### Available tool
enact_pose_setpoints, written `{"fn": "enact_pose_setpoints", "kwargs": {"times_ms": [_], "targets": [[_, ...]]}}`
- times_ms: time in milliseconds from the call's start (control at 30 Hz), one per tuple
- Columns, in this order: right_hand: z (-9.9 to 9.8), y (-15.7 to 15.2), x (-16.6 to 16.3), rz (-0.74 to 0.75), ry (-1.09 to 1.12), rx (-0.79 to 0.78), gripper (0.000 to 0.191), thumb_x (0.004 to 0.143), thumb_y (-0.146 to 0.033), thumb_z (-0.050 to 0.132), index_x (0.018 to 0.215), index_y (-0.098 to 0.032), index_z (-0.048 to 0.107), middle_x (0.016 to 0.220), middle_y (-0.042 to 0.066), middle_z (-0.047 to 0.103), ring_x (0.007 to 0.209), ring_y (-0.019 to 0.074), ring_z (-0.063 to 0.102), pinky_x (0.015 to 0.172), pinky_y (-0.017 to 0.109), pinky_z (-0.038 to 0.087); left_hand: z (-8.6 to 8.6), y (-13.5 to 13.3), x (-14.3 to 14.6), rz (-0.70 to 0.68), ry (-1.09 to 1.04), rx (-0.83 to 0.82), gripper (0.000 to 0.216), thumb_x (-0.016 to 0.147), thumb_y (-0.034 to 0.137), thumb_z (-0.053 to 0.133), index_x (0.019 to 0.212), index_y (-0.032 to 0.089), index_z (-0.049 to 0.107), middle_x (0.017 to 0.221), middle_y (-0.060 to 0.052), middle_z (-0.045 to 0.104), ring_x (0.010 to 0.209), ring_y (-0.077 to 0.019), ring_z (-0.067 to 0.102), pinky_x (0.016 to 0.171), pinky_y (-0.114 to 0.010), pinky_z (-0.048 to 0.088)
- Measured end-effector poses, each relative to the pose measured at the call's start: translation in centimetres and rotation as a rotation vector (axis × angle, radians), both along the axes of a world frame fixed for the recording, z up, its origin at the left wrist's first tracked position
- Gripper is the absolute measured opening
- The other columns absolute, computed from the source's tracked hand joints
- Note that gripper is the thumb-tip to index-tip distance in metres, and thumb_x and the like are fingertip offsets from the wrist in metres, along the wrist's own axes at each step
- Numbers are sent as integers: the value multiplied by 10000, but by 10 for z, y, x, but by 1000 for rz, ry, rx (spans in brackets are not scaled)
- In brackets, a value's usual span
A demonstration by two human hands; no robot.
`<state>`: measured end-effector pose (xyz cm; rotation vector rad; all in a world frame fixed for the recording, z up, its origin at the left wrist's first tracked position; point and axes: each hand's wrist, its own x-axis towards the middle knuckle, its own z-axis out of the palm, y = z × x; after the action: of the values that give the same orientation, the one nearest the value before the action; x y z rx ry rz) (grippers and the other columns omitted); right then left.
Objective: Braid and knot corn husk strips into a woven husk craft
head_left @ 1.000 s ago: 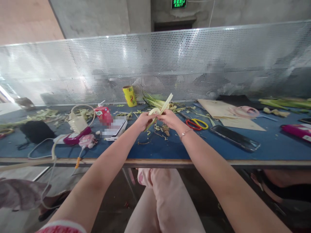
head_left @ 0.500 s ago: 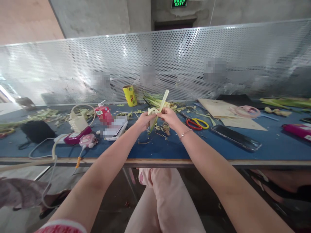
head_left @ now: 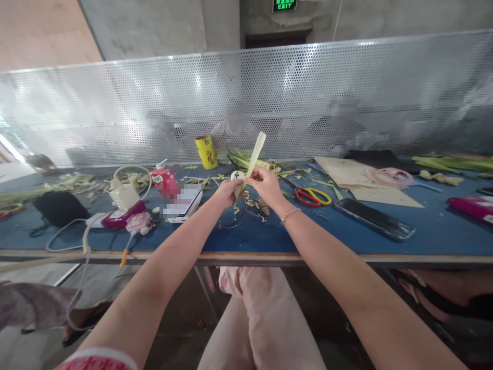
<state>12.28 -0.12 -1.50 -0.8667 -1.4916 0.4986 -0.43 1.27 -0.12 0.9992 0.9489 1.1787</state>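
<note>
Over the blue table, my left hand (head_left: pixel 226 191) is closed on a pale green leaf strip (head_left: pixel 257 150). One part of the strip curls into a small loop above the left fingers, and a long flat end sticks up and to the right. The fingers of my right hand (head_left: pixel 266 185) pinch the same strip close to the left fingertips. Beneath both hands lie leaf scraps (head_left: pixel 262 206) and thin bits of fibre. To the right of my right hand rests a pair of scissors (head_left: pixel 308 197) with one red and one yellow handle.
Long green leaves (head_left: pixel 241 158) lie behind the hands beside a yellow roll (head_left: pixel 206 152). A phone (head_left: pixel 373 218) and cardboard sheets (head_left: pixel 346 177) are on the right. Leftward are a pink bottle (head_left: pixel 164 180), a white device (head_left: pixel 185 203) and cables. A perforated metal screen (head_left: pixel 262 82) borders the back.
The strip's upright end has turned its broad face more toward me and reaches slightly higher. My right hand has shifted a little left, and the loop over the left fingers looks rounder.
</note>
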Motion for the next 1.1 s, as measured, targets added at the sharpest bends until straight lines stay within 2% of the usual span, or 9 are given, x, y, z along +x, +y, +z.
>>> {"fn": "enact_pose_setpoints", "kwargs": {"times_ms": [200, 300, 433, 533, 633, 733, 867, 1100], "targets": [[-3, 2, -1, 82, 40, 4, 186, 692, -338, 657, 806, -201, 605, 810, 25, 644, 780, 170, 603, 755, 324, 478, -2, 5, -1, 42, -62, -33, 98, 734, 53, 569, 697, 135, 530, 510, 12, 548, 449, -94, 526, 510, -236, 490], [-7, 8, -1, 77, 47, -15, 208, 698, -360, 649, 812, -200, 581, 814, 27, 633, 775, 166, 597, 742, 322, 477, -3, 6, 0, 38, -85, -43, 100, 725, 61, 605, 703, 133, 538, 508, 16, 559, 445, -88, 531, 503, -222, 484], [-14, 12, -2, 15, -35, -174, 283, 689, -412, 658, 838, -192, 561, 796, 29, 630, 750, 174, 599, 698, 327, 482, -3, 5, 1, -5, -91, -12, 107, 720, 75, 653, 687, 124, 563, 545, -6, 597, 458, -101, 563, 509, -226, 477], [-17, 13, -3, 19, -71, -274, 229, 710, -364, 634, 841, -185, 574, 789, 30, 641, 730, 173, 605, 665, 321, 486, -3, 3, 2, -20, -93, -4, 111, 734, 101, 665, 682, 122, 569, 553, -17, 609, 471, -111, 578, 535, -241, 487], [-15, 14, -2, 26, 12, -338, 92, 697, -231, 605, 774, -186, 582, 763, 27, 637, 698, 164, 599, 633, 308, 492, -2, 2, 2, -46, -87, -14, 90, 784, 133, 622, 703, 110, 590, 558, -27, 615, 481, -120, 583, 544, -250, 492], [-12, 15, 0, 53, 163, -384, 86, 664, -186, 624, 746, -184, 598, 779, 31, 637, 690, 160, 592, 616, 300, 499, -1, 3, 0, -44, -76, -8, 54, 790, 90, 593, 739, 98, 610, 578, -29, 626, 513, -113, 596, 573, -238, 493], [-11, 14, 2, 120, 224, -407, 168, 640, -296, 710, 712, -174, 620, 728, 28, 630, 662, 150, 578, 625, 298, 497, -2, 2, -1, -20, -55, 23, 55, 729, 60, 654, 735, 100, 616, 619, -34, 642, 558, -109, 606, 616, -238, 493], [-15, 14, 2, 166, 139, -366, 343, 612, -483, 719, 740, -189, 598, 713, 12, 602, 675, 154, 571, 600, 287, 474, -5, 0, -1, -39, 5, 112, 112, 653, 42, 700, 688, 118, 625, 637, -16, 642, 583, -104, 598, 654, -255, 487]]}}
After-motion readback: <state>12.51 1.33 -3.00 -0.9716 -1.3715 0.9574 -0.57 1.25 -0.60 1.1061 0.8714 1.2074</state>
